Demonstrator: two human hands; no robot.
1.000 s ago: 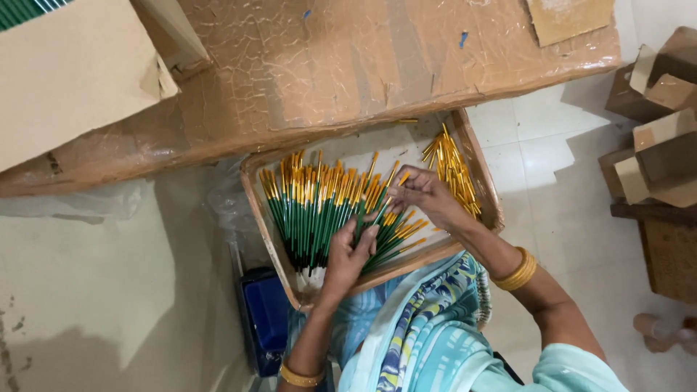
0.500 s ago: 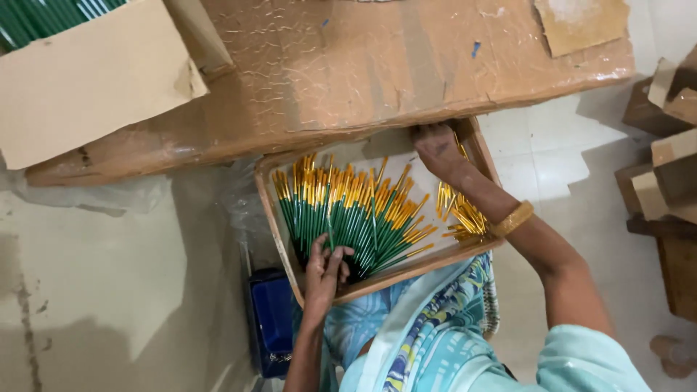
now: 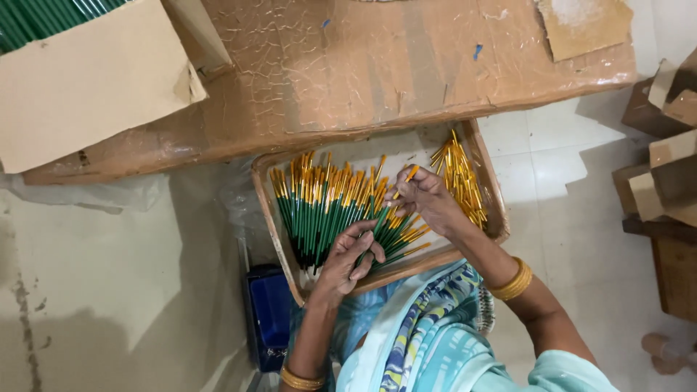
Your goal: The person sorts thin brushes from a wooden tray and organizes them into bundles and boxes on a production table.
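A shallow wooden tray (image 3: 270,218) rests on my lap and holds many green sticks with gold caps (image 3: 319,207), fanned out on its left side. A loose heap of gold caps (image 3: 461,178) lies at the tray's right end. My left hand (image 3: 350,258) grips the lower ends of a few green sticks near the tray's front edge. My right hand (image 3: 425,199) pinches one small gold cap (image 3: 411,174) at its fingertips, just above the top of the stick held by the left hand.
A table wrapped in brown taped cardboard (image 3: 377,65) stands beyond the tray. A cardboard box with green sticks (image 3: 87,80) sits on its left. A blue container (image 3: 268,312) is on the floor by my knee. Stacked cardboard pieces (image 3: 664,167) lie at the right.
My right hand went to the gold caps at the tray's right end and came back to the middle with one cap. My left hand stayed low on the green sticks.
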